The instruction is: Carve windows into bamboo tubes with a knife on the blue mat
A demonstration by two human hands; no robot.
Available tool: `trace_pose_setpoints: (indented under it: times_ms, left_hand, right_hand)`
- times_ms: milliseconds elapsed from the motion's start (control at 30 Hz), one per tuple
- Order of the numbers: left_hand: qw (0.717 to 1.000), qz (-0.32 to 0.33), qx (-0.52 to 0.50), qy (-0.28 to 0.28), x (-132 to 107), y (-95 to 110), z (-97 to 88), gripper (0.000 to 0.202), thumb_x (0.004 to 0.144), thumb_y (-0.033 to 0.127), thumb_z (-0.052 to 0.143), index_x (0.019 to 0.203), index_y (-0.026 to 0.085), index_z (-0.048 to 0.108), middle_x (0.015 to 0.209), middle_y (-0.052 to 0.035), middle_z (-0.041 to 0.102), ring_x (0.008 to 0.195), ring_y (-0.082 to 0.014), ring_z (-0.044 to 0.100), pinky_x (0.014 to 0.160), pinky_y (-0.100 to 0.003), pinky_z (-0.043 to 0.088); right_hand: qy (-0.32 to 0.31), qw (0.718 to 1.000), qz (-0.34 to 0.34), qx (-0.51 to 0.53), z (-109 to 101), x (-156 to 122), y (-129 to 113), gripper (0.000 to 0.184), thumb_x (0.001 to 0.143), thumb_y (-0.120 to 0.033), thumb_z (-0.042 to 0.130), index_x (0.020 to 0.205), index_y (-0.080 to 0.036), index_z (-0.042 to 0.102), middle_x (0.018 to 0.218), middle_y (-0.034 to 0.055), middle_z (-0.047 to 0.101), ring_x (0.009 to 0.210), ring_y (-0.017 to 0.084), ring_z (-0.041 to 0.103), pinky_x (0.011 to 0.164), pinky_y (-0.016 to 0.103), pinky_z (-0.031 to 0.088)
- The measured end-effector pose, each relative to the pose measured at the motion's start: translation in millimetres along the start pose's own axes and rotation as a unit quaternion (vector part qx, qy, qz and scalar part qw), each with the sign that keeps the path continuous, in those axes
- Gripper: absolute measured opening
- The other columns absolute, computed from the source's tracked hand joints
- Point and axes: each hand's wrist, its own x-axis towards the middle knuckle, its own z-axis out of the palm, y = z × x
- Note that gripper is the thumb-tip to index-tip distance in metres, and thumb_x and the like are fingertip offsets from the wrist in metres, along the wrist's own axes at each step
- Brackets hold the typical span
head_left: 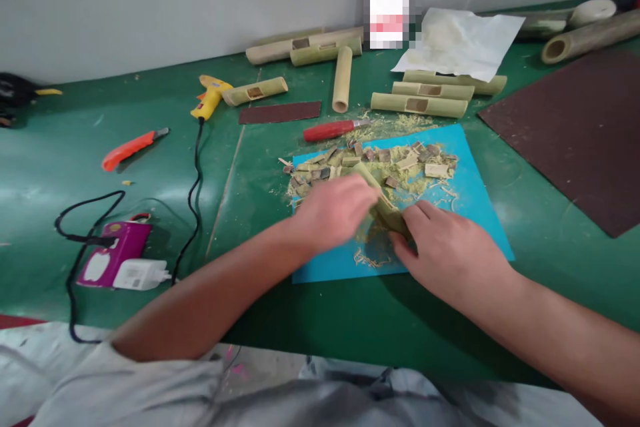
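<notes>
A short green bamboo tube (384, 208) is held at a slant over a blue sheet (480, 213). My right hand (450, 247) wraps round its near end, thumb underneath. My left hand (337, 210) is closed against the tube's left side, slightly blurred; whatever its fingers hold is hidden. Behind my hands, bamboo chips (437, 171) and pale sawdust lie heaped on the sheet. A red-handled carving knife (330, 130) rests just past the sheet's far edge.
Several bamboo tubes (419, 104), some with cut windows, lie at the back, partly under white paper (460, 43). A yellow glue gun (212, 97), orange utility knife (131, 149) and purple power strip (117, 250) lie left. A dark brown sheet (570, 140) lies right.
</notes>
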Motion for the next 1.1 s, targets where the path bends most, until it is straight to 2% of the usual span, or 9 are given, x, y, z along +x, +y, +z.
trace_pose_setpoints:
  times_ms: [67,200,333,500,633,733,867,1000,1100]
  left_hand:
    - [0.999,0.019,-0.01,-0.029,0,-1,-0.6,0.026,0.105,0.026,0.048,0.101,0.019,0.073,0.089,-0.0035,0.072,0.081,-0.0147,0.067,0.075,-0.025,0.053]
    - [0.997,-0.048,0.032,0.043,3,-1,-2.2,0.025,0.104,0.025,0.05,0.096,0.015,0.072,0.089,-0.0051,0.072,0.082,-0.0159,0.068,0.073,-0.026,0.052]
    - [0.996,0.068,0.034,-0.04,2,7,-1.3,0.035,0.106,0.029,0.044,0.087,0.018,0.072,0.078,-0.0028,0.069,0.07,-0.0138,0.064,0.063,-0.024,0.048]
    - [0.998,-0.029,0.028,0.039,1,4,0.6,0.027,0.105,0.027,0.048,0.099,0.017,0.073,0.092,-0.0059,0.074,0.083,-0.0163,0.069,0.074,-0.026,0.054]
    - [0.999,0.045,0.004,-0.011,1,-2,1.2,0.03,0.106,0.029,0.046,0.101,0.019,0.074,0.09,-0.0046,0.074,0.081,-0.0154,0.069,0.072,-0.025,0.054]
    - [0.999,-0.015,0.019,0.042,1,-5,-0.4,0.025,0.104,0.026,0.051,0.1,0.016,0.073,0.091,-0.0059,0.074,0.082,-0.0157,0.069,0.074,-0.026,0.054]
    - [0.998,0.06,0.028,-0.007,0,-5,-1.8,0.028,0.104,0.029,0.049,0.101,0.018,0.074,0.088,-0.0049,0.075,0.079,-0.0159,0.069,0.069,-0.025,0.054]
    - [0.999,-0.006,0.038,0.037,1,-5,-2.0,0.027,0.104,0.027,0.05,0.1,0.017,0.074,0.09,-0.006,0.075,0.082,-0.0162,0.07,0.071,-0.026,0.055]
    - [0.999,0.033,0.028,0.003,1,-1,-1.8,0.029,0.105,0.029,0.048,0.105,0.018,0.074,0.089,-0.0054,0.075,0.08,-0.0159,0.07,0.07,-0.026,0.055]
  right_hand:
    - [-0.001,1.0,-0.003,0.001,0,-1,0,0.016,0.092,-0.026,0.059,0.084,-0.015,0.066,0.081,0.0093,0.067,0.064,0.019,0.06,0.051,0.03,0.024]
    - [0.023,1.0,-0.008,-0.001,1,-3,1,0.019,0.094,-0.027,0.055,0.084,-0.014,0.066,0.079,0.0092,0.066,0.061,0.018,0.057,0.051,0.03,0.023]
    - [0.021,1.0,-0.014,0.004,1,-3,2,0.017,0.093,-0.023,0.054,0.082,-0.015,0.065,0.078,0.0085,0.066,0.06,0.016,0.055,0.051,0.03,0.023]
    - [0.02,1.0,-0.006,0.005,2,-2,2,0.019,0.094,-0.026,0.054,0.086,-0.015,0.066,0.081,0.0096,0.066,0.062,0.017,0.055,0.052,0.03,0.024]
    - [-0.007,1.0,-0.011,0.007,0,-2,2,0.018,0.095,-0.025,0.054,0.088,-0.015,0.066,0.083,0.0101,0.067,0.065,0.018,0.058,0.053,0.03,0.024]
    - [-0.007,1.0,-0.003,0.007,0,-2,2,0.02,0.096,-0.027,0.053,0.088,-0.015,0.066,0.084,0.0099,0.066,0.065,0.019,0.058,0.052,0.03,0.024]
    - [0.003,1.0,-0.009,0.002,1,-1,2,0.018,0.095,-0.025,0.054,0.085,-0.015,0.066,0.081,0.0091,0.066,0.061,0.017,0.055,0.051,0.03,0.022]
    - [0.03,0.999,-0.01,-0.005,2,-2,2,0.02,0.094,-0.026,0.053,0.083,-0.015,0.065,0.078,0.0084,0.065,0.058,0.015,0.052,0.05,0.03,0.021]
    - [0.031,0.999,-0.015,-0.009,1,-2,2,0.019,0.093,-0.025,0.053,0.082,-0.016,0.065,0.077,0.0084,0.065,0.058,0.015,0.052,0.051,0.03,0.02]
